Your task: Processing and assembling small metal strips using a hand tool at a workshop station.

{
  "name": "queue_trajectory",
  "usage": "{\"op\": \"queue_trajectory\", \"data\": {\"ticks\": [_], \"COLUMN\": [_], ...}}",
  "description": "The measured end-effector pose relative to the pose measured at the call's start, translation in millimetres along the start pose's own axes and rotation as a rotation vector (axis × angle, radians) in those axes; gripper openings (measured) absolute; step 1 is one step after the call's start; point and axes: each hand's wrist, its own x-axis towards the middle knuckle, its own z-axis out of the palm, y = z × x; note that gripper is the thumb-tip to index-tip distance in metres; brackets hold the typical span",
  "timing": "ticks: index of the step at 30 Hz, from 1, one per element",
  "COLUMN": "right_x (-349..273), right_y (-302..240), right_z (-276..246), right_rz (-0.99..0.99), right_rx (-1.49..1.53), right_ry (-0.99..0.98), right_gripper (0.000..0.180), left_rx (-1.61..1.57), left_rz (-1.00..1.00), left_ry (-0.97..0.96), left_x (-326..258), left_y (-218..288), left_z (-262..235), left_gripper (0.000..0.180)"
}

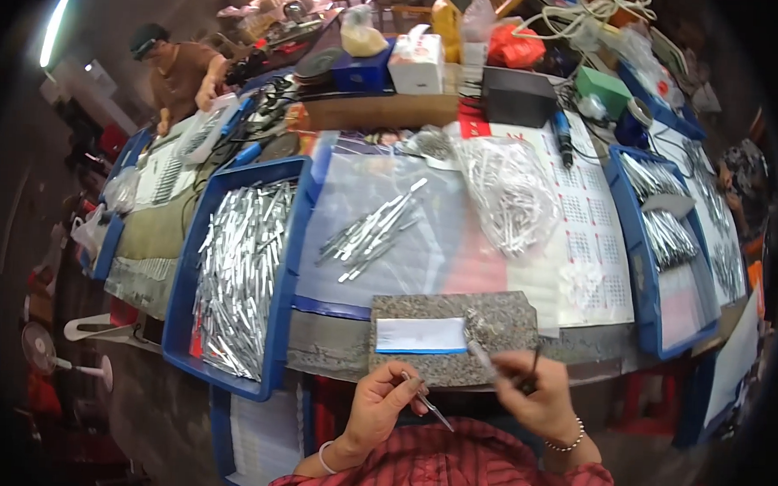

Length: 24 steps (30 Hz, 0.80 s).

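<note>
Pinched between the thumb and fingers of my left hand (pixel 381 407) is a slim metal piece with a pointed end (pixel 437 412), possibly tweezers. My right hand (pixel 540 392) is closed and smeared by motion. A pale, blurred strip (pixel 481 358) sticks out at its fingertips and a thin dark rod rises above it, so what it holds is unclear. Just beyond both hands lies a speckled stone slab (pixel 421 306). On the slab is a white rectangular pad with a blue edge (pixel 420 336). Farther back, a loose bunch of slim metal pieces (pixel 372 232) lies on a clear plastic sheet (pixel 431 279).
At left stands a blue tray (pixel 296 240) heaped with metal pieces. A clear bag of slim pieces (pixel 512 196) lies at centre right. Another blue tray (pixel 625 243) holds bagged pieces. Boxes and a blue-handled tool (pixel 564 139) are at the back. Another person (pixel 176 77) works at far left.
</note>
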Motion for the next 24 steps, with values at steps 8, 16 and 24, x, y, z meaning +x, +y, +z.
{"op": "queue_trajectory", "data": {"ticks": [8, 16, 24], "right_x": [-13.4, -15.8, -19.0], "right_y": [-0.5, 1.3, 5.9], "right_z": [26.4, 41.5, 50.3], "right_rz": [-0.028, -0.163, -0.346], "right_rx": [0.18, 0.059, -0.119], "right_ry": [-0.219, -0.175, -0.137], "right_gripper": [0.028, 0.038, 0.041], "left_rx": [0.041, 0.032, 0.09], "left_rz": [0.01, 0.019, 0.035], "left_ry": [0.018, -0.014, 0.012], "left_x": [-0.1, -3.1, -5.2], "left_y": [1.3, 3.3, -3.3], "left_z": [8.2, 10.0, 9.4], "left_gripper": [0.013, 0.019, 0.019]}}
